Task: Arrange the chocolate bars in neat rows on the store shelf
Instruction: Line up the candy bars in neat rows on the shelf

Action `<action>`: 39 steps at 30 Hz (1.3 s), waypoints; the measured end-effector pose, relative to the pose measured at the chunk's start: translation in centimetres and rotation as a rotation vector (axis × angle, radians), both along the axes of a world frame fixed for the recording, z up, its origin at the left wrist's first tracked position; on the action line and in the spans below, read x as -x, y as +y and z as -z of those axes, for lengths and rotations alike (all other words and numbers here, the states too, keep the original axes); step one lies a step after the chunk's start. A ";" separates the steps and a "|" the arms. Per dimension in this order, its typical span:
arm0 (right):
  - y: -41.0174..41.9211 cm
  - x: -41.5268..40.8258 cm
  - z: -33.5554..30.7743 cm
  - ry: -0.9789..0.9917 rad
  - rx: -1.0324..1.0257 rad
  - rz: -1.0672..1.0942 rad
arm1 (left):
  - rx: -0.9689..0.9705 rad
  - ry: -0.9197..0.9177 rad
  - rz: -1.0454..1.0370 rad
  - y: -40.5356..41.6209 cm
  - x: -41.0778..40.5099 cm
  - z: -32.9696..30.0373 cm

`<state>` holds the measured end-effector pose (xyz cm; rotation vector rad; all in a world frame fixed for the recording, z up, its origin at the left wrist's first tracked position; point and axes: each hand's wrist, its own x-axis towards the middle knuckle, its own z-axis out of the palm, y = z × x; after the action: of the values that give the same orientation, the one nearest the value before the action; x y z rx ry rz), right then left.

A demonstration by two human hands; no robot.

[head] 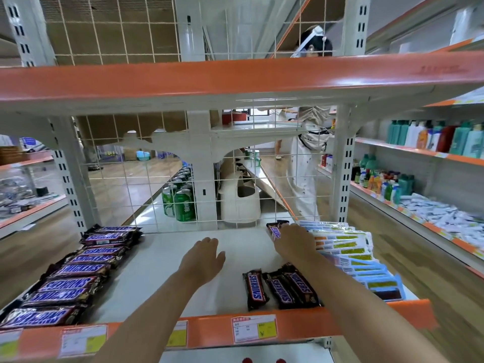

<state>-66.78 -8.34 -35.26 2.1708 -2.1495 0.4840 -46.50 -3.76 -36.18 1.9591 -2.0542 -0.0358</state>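
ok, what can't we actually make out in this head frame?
Head view only:
- Right hand covers part of the brown-wrapped chocolate bar; grip unclear.
- Left hand's palm faces down; contact with the white shelf unclear.
- White-and-yellow price labels: print too small.
- Left row of chocolate bars cut off by frame edge.

White shelf (167, 260) w/ orange front edge. On it: a row of Snickers bars (70, 273) down my left side, three more bars (281, 286) at the front right, one bar (275, 229) at the back, blue-n-white packets (348, 250) along the right.
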 end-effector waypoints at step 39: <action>-3.0 -5.3 -0.4 0.404 0.497 -0.257 | 0.060 -0.037 -0.002 0.7 -6.7 -0.4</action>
<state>-61.47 -11.29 -34.91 2.0400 -1.3791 0.4759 -39.85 -3.03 -35.81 1.9398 -2.0516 0.0623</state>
